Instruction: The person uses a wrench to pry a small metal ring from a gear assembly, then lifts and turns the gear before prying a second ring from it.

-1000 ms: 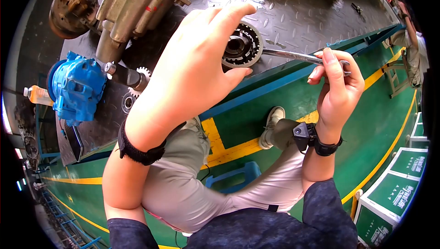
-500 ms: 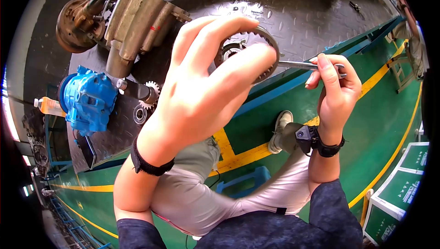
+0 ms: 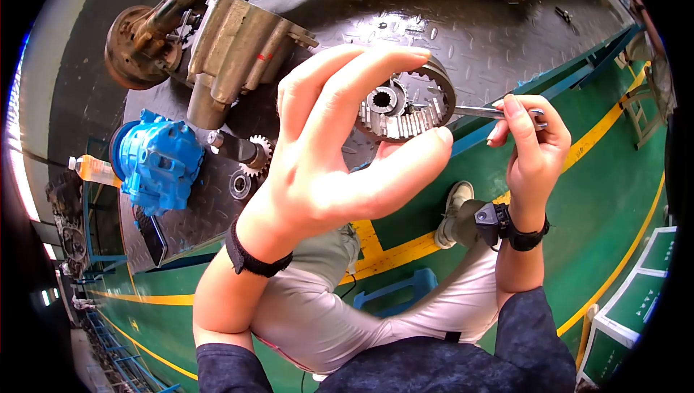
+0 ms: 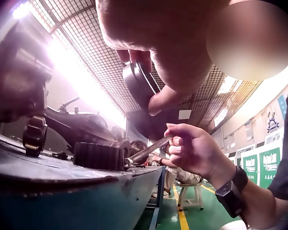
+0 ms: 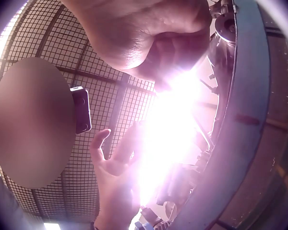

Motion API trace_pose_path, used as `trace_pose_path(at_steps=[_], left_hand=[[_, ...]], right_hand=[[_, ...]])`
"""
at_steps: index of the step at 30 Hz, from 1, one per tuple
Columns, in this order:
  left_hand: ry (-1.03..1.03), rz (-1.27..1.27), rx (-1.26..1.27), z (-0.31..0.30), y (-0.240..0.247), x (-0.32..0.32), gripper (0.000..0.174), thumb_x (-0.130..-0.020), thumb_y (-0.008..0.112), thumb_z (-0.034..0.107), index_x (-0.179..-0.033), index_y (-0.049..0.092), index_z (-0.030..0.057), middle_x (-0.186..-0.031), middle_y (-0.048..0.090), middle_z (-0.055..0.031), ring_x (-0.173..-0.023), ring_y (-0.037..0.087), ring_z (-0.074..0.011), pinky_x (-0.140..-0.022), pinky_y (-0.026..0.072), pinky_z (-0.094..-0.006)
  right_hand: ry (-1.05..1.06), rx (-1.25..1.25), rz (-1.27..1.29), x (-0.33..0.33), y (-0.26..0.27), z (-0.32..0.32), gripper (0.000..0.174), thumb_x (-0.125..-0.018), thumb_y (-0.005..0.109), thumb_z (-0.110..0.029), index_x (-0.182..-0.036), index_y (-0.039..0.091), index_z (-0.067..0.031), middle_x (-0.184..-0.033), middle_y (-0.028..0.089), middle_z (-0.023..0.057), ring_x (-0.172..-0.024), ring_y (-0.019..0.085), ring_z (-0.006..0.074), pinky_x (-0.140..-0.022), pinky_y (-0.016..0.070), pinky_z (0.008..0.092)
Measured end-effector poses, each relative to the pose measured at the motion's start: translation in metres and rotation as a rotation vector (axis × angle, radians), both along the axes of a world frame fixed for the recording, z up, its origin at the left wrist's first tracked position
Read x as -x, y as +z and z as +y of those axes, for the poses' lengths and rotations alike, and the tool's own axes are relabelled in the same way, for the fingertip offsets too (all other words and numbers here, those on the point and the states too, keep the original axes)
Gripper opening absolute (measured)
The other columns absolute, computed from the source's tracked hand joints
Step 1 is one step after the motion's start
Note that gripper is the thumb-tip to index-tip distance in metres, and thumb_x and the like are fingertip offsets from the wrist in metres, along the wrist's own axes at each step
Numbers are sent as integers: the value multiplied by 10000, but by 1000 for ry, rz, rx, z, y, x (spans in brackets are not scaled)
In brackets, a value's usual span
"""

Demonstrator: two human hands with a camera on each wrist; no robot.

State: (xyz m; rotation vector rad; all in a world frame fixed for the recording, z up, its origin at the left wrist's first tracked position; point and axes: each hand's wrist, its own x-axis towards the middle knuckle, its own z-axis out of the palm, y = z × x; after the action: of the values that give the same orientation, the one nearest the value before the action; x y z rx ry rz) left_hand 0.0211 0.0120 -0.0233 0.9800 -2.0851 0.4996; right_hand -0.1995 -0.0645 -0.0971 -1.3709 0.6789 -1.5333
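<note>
My left hand [image 3: 325,147] pinches a metal ring with inner teeth [image 3: 410,127] between thumb and fingers. In the left wrist view the ring [image 4: 137,84] is tilted, well above the bench. Through it, in the head view, shows a round splined hub [image 3: 383,99]. A dark toothed gear [image 4: 98,155] lies on the bench near its edge. My right hand [image 3: 535,143] holds a slim steel wrench [image 3: 477,112] by its open end, between thumb and fingers. The wrench's far end reaches the gear's side in the left wrist view.
On the steel bench [image 3: 340,24] stand a large metal housing [image 3: 235,49] and a blue casting [image 3: 160,161]. A shaft with a gear [image 3: 242,153], a bearing [image 3: 241,185] and a phone [image 3: 150,237] lie nearer. An orange bottle [image 3: 95,169] is at far left.
My left hand has closed its thumb and fingers on the ring and lifted it off the bench parts, tilting it. The right hand keeps its hold on the wrench. The head view has shifted slightly.
</note>
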Motion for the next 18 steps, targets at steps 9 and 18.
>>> trace_pose_path(at_steps=[9,18], left_hand=[[8,56,-59,4,2,1,624,-663,822,-51,-1147,529,210,-1267,637,-260,-1136,580,-420,-932,502,-442],[-47,93,-65,5,6,-5,726,-649,839,-32,-1188,425,223,-1271,617,-281,-1146,590,-407,-922,493,-428]], right_hand=[[-2,9,3,-1,0,-1,126,-961,674,-76,-926,699,43,-740,679,56,-589,624,98,-557,488,229],[13,20,2,0,-2,-1,128,-962,673,-77,-938,698,46,-784,697,67,-596,632,100,-557,495,229]])
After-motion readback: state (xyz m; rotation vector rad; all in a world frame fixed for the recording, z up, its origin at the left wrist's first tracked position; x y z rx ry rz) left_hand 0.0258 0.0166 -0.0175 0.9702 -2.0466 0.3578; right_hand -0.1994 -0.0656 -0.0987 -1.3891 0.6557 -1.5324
